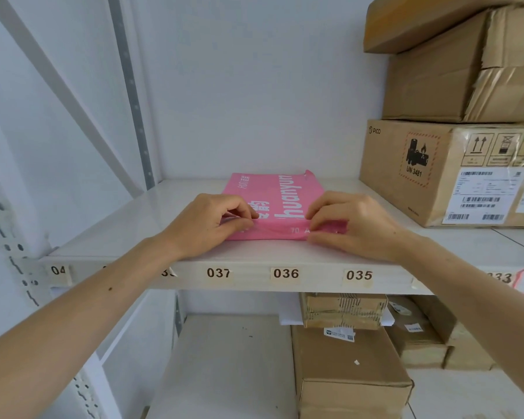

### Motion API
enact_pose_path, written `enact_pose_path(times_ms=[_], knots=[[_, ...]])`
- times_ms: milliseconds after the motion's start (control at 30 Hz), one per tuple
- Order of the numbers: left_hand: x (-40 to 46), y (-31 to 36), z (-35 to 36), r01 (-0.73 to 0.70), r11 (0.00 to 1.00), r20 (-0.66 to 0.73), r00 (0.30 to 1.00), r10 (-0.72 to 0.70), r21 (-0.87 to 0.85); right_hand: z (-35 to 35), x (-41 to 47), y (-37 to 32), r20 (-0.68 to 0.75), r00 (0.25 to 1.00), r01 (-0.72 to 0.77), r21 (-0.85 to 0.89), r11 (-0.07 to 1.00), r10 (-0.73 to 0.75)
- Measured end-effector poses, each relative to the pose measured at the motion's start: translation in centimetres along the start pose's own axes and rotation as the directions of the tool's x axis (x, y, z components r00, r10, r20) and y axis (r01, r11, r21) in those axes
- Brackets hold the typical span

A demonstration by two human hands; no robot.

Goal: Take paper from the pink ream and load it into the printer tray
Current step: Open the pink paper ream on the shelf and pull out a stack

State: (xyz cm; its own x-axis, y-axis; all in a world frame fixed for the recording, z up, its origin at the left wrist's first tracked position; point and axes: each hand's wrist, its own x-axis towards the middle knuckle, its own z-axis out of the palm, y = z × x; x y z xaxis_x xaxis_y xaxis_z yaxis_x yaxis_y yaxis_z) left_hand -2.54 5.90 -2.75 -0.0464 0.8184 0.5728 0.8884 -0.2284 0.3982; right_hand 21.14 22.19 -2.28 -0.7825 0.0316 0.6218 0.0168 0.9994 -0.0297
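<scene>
A pink ream (280, 193) of paper with white lettering lies flat on a white shelf (254, 257), its short end facing me. My left hand (208, 223) pinches the wrapper at the near left corner of the ream. My right hand (353, 223) grips the near right corner, fingers curled over the top edge and front face. The wrapper's far end looks torn or loose. No printer or tray is in view.
Stacked cardboard boxes (448, 170) stand on the same shelf to the right of the ream. The shelf's front edge carries number labels (286, 273). On the shelf below sit more cardboard boxes (350, 379). A metal upright (130, 92) runs at the back left.
</scene>
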Motion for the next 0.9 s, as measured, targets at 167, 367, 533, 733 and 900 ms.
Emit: enact_pose_path(times_ms=[167,367,533,733,900], knots=[[0.05,0.23,0.04,0.050,0.996,0.004,0.999,-0.050,-0.075,0.11,0.18,0.03,-0.026,0.993,-0.109,0.122,0.987,0.113],[0.14,0.16,-0.04,0.081,0.985,0.011,0.997,-0.080,-0.155,0.06,0.39,-0.19,-0.018,0.981,-0.190,0.151,0.970,0.195],[0.22,0.10,-0.20,0.102,0.980,0.036,0.995,-0.097,-0.170,0.25,0.46,-0.14,-0.021,0.974,-0.219,0.167,0.961,0.225],[0.76,0.35,-0.57,0.099,0.994,-0.012,0.995,-0.100,-0.054,0.22,0.76,0.38,-0.104,0.961,-0.237,0.158,0.958,0.255],[0.90,0.31,-0.87,0.065,0.993,0.083,0.995,-0.057,-0.098,0.23,0.96,0.40,-0.091,0.950,-0.274,0.209,0.939,0.298]])
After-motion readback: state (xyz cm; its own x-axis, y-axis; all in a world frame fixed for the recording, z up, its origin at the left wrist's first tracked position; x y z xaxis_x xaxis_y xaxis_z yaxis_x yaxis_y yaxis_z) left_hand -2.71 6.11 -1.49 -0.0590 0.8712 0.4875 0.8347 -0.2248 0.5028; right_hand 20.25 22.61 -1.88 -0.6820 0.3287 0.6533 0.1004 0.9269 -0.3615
